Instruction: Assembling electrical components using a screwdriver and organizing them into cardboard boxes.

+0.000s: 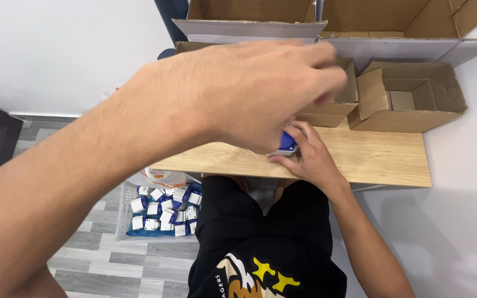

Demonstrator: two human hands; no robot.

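On wooden table (pixel 371 157), right hand (pixel 310 160) grip clamped on blue-white piece (pixel 286 143) — left hand (pixel 249 94) grip unclear, cardboard boxes (pixel 409 102) beyond

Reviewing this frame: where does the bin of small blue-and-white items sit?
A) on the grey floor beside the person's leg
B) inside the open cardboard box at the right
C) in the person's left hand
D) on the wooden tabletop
A: the clear bin of small blue-and-white items stands on the grey floor, below the edge of the wooden tabletop and next to the person's dark-clothed leg.
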